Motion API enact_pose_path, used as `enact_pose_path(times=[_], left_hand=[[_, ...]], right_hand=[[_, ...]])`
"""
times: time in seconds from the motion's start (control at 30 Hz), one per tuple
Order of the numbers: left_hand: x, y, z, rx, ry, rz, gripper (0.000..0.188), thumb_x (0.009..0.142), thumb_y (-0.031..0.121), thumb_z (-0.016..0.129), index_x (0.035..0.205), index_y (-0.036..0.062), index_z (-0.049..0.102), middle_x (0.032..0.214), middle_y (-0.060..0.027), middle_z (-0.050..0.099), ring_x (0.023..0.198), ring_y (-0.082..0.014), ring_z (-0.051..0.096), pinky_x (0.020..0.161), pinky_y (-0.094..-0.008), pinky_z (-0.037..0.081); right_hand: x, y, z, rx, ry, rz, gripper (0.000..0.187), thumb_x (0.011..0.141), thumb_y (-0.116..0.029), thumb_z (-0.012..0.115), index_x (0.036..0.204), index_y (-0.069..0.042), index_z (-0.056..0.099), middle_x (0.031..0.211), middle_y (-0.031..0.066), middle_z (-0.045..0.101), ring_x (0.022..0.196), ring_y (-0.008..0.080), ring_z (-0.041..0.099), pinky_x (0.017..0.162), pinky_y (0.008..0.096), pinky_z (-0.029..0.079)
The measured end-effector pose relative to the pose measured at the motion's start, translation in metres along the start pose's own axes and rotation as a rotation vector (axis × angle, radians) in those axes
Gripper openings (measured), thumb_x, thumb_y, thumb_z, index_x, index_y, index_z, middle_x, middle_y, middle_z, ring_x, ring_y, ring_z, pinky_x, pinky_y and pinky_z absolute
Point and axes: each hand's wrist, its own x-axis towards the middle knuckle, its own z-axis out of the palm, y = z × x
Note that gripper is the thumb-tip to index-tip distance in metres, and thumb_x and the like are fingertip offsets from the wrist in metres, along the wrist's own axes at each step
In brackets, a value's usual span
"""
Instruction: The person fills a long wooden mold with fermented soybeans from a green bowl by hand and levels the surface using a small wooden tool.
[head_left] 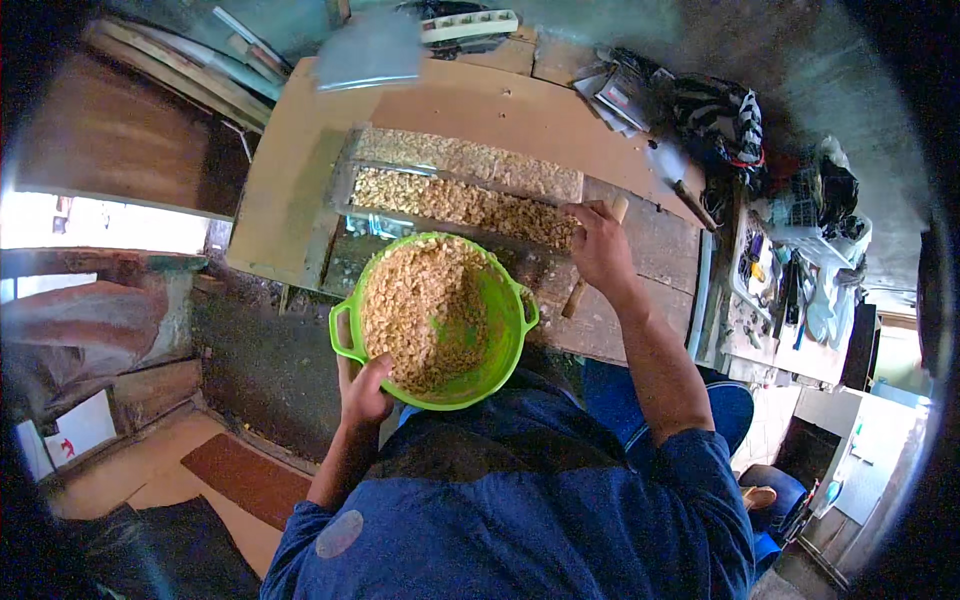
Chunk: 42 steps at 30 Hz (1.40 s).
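Observation:
My left hand (368,390) grips the near left rim of a bright green two-handled basin (518,300), thumb over the edge. Pale tan flakes (415,300) fill most of the basin, and its right inner wall shows bare. It is held in front of my body at the table's near edge. My right hand (603,245) is at the right end of a long strip of loose flakes (450,205), fingers curled and close together at the flakes. What they pinch, if anything, is hidden. A wooden stick (574,298) passes under this hand, showing at both sides.
A flatter pale strip of flakes (470,158) lies just beyond the loose one on the wooden table (650,235). Clear plastic (368,50) is at the far edge. A broad-bladed tool (690,200) lies at right, near a cluttered shelf (755,340) with bags.

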Motion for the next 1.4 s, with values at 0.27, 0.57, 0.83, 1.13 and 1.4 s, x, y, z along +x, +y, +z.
enact_pose_path(times=[0.27,0.57,0.83,1.13,1.4], left_hand=[[0.006,-0.001,-0.003,0.032,-0.047,0.075,0.087,0.071,0.01,0.059,0.15,0.0019,0.024,0.143,-0.0156,0.044,0.13,-0.029,0.047,0.109,-0.0413,0.039],[0.007,0.002,-0.002,0.011,-0.09,0.048,0.086,0.072,0.011,0.06,0.15,0.0026,0.024,0.141,-0.0152,0.046,0.128,-0.0278,0.049,0.107,-0.0409,0.041],[0.005,-0.002,-0.003,-0.074,-0.069,0.043,0.088,0.071,0.009,0.061,0.151,0.0048,0.023,0.14,-0.0144,0.047,0.124,-0.0283,0.052,0.102,-0.0403,0.046],[0.011,-0.017,-0.022,0.055,-0.021,-0.003,0.092,0.074,0.007,0.061,0.154,0.0143,0.018,0.145,-0.016,0.043,0.126,-0.0367,0.051,0.101,-0.0525,0.048],[0.008,0.0,0.009,0.081,-0.063,0.015,0.082,0.078,0.006,0.061,0.151,0.0055,0.023,0.14,-0.0146,0.047,0.122,-0.0286,0.054,0.102,-0.0406,0.045]], right_hand=[[-0.015,0.032,-0.014,-0.187,-0.105,-0.214,0.033,0.08,0.005,0.05,0.107,-0.003,0.068,0.105,0.0206,0.063,0.103,0.0389,0.059,0.094,0.0442,0.048],[-0.003,0.01,0.003,-0.217,-0.043,-0.214,0.035,0.08,0.004,0.049,0.11,-0.002,0.066,0.109,0.0202,0.062,0.107,0.0378,0.058,0.096,0.0449,0.048],[0.002,0.003,-0.002,-0.178,-0.061,-0.272,0.034,0.079,0.004,0.051,0.109,-0.004,0.066,0.105,0.0199,0.062,0.104,0.0376,0.059,0.093,0.0449,0.049],[-0.015,-0.046,-0.011,0.107,0.022,-0.122,0.027,0.083,0.002,0.055,0.105,-0.007,0.067,0.101,0.0178,0.064,0.091,0.0369,0.064,0.082,0.0441,0.053],[-0.071,-0.102,0.07,-0.164,-0.405,-0.512,0.039,0.091,-0.028,0.058,0.126,-0.011,0.059,0.126,0.0173,0.056,0.102,0.0393,0.065,0.088,0.0451,0.055]])
